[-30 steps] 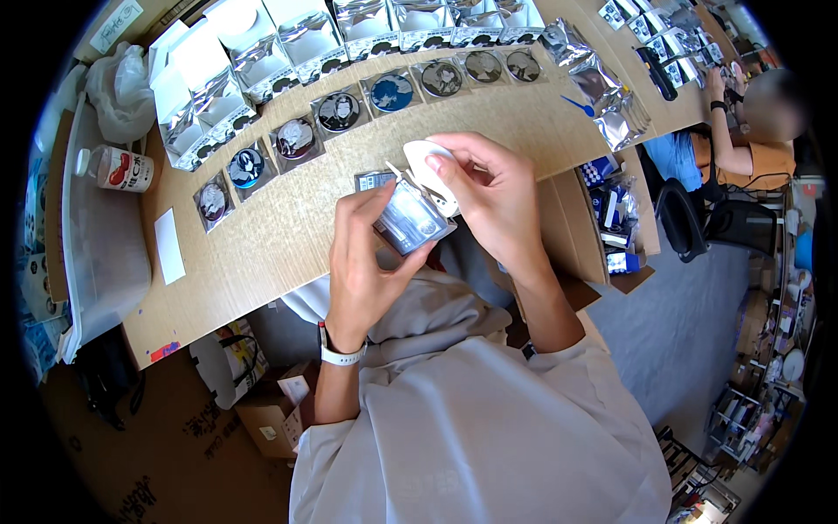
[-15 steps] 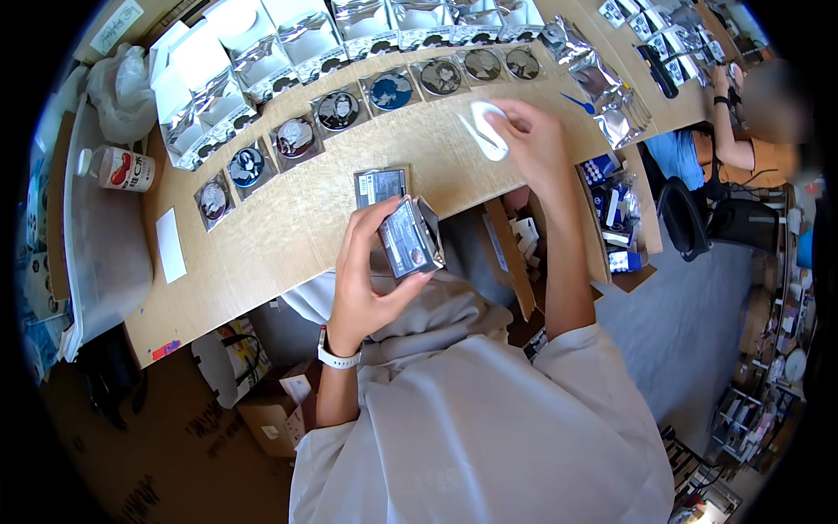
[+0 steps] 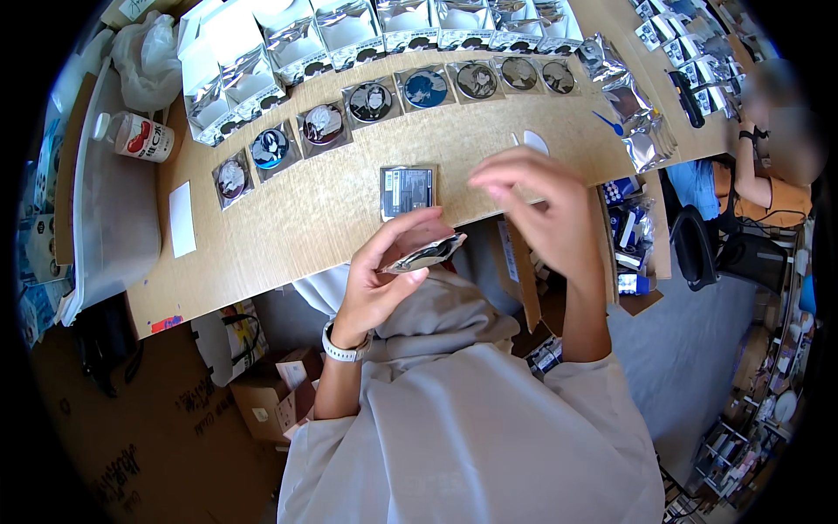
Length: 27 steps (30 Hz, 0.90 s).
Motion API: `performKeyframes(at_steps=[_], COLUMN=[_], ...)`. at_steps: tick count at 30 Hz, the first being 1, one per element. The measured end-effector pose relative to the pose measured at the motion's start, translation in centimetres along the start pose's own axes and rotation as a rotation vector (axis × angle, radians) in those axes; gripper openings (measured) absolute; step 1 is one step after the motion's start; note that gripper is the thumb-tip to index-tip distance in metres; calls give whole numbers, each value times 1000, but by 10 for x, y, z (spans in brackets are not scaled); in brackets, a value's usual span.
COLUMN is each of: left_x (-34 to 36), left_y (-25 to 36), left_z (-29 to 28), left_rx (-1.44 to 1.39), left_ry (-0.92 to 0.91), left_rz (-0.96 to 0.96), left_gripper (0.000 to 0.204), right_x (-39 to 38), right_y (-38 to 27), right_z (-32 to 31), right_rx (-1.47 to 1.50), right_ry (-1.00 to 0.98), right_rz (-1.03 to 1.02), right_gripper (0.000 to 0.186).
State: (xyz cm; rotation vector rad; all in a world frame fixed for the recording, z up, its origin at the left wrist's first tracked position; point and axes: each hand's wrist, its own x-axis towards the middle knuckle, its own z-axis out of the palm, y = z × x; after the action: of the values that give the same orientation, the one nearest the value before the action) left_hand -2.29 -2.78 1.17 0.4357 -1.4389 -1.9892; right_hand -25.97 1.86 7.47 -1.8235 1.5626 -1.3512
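Note:
My left hand (image 3: 375, 284), wearing a light wristband, grips a small flat dark box (image 3: 428, 254) by its sides above my lap. The box is tilted with its narrow end toward me, and something silvery shows along that end. Over the table's front edge my right hand (image 3: 546, 205) is open and holds nothing, its fingers bent forward and the thumb apart. Just beyond it a white oval tool (image 3: 535, 141) lies on the table, partly hidden by the hand. A second flat dark box (image 3: 408, 190) lies on the table beyond my left hand.
Round picture badges (image 3: 426, 87) in clear sleeves form a curved row. Open white boxes (image 3: 349, 31) stand behind them. Silver foil wrappers (image 3: 642, 144) and a blue tool (image 3: 608, 122) lie at right; a jar (image 3: 140, 137) and plastic bin (image 3: 118, 210) at left. Another person (image 3: 768, 179) sits far right.
My right hand has put the white oval tool down on the table and come back toward me. The box in my left hand has been tipped from its printed face to its narrow end.

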Motion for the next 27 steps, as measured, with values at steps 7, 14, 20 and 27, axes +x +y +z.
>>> performKeyframes(at_steps=[7,14,20,27], left_x=[-9,-8,-11,-9], left_y=[-5,-1,-11,-2], left_z=[-8,-7,-8,-6], left_rx=[-4,156,12,54], left_ry=[16,16,-42,-106], left_rz=[-119,-31,-31,4], left_gripper=[42,51,79,82], right_x=[2,-4,-4,-5], right_y=[-30,-31,-30,-35], right_z=[16,17,16,13], right_rx=[60,13,1,-36], right_ry=[-170,-183,-192,-220], right_rz=[-246,-224,-231,-264], right_gripper=[20,20,18,15])
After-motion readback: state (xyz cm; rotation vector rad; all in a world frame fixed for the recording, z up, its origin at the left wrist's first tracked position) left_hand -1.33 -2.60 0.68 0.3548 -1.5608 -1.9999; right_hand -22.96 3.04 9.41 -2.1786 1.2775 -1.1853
